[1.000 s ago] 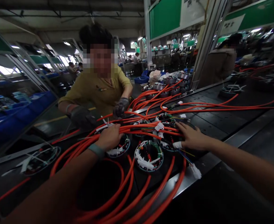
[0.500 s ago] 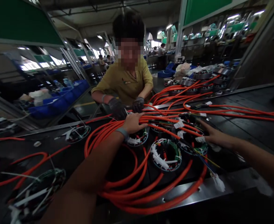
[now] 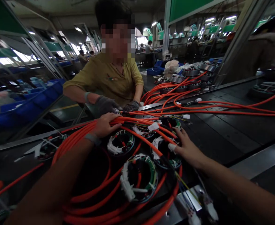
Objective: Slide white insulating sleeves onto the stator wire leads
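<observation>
My left hand lies over a bundle of orange cables, with the cables passing between its thumb and fingers. My right hand has its fingers apart at the right side of a ring-shaped wired part with a green board. White wrapping covers the right thumb tip, which is at the ring's rim; whether it presses on it I cannot tell. Nearer me lies another ring with white sleeving, and a further one sits just right of my left hand. A black-sleeved cable end crosses beside the right hand.
Across the bench, a co-worker's gloved hands handle wires close to my left hand. More wired rings are piled at the far right, with orange cables running from them. Blue bins stand at the left. A metal edge runs along the bench.
The view has shifted to the right and closer. My right hand has moved left relative to the rings, bringing its thumb to the rim of one. My left hand stays on the cables.
</observation>
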The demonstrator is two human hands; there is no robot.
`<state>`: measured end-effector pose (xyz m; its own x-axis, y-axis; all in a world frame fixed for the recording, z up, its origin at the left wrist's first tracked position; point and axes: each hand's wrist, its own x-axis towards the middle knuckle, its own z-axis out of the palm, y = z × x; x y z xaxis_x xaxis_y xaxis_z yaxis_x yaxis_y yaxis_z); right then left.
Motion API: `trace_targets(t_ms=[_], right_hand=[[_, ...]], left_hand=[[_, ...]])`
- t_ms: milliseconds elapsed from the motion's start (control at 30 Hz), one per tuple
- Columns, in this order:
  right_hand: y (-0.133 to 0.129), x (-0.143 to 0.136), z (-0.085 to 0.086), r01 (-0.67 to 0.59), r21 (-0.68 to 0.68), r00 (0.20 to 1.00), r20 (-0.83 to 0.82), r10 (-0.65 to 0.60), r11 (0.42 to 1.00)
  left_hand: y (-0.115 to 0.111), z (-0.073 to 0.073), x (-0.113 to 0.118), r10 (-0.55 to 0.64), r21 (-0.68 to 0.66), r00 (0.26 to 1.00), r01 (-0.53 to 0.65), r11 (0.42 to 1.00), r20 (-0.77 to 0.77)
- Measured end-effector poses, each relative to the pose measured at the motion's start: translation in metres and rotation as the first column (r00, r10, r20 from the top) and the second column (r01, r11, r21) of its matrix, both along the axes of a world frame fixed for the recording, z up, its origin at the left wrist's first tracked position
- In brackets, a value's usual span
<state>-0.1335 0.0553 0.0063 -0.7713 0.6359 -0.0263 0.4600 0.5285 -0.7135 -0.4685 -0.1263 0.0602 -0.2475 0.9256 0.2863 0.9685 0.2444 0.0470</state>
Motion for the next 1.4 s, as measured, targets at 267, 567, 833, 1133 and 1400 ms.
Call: trace_targets(t_ms=[267, 567, 833, 1133, 1400], right_hand=[[-0.074, -0.041, 0.019, 0.135, -0.034, 0.986, 0.100, -0.131, 0.990], [-0.056, -0.025, 0.033, -0.181, -0.073, 0.981, 0.060, 0.185, 0.981], [-0.086, 0.015, 0.025, -0.445, 0.318, 0.895, 0.129, 0.426, 0.837], [-0.067, 0.090, 0.044, -0.474, 0.387, 0.876, 0.115, 0.468, 0.791], [-0.144, 0.282, 0.054, 0.048, 0.170, 0.993, 0.099, -0.065, 0.984]], left_hand=[[-0.030, -0.003, -0.045, 0.028, -0.118, 0.997, -0.019, 0.993, 0.075], [-0.051, 0.043, 0.061, 0.111, -0.097, 0.994, -0.111, 0.989, -0.002], [-0.108, -0.019, 0.205, -0.203, -0.142, 0.948, 0.172, 0.975, -0.245], [-0.089, 0.006, 0.178, -0.335, 0.124, 0.875, 0.398, 0.909, -0.349], [0.042, 0.073, 0.342, -0.905, -0.073, 0.425, 0.902, 0.425, -0.004]])
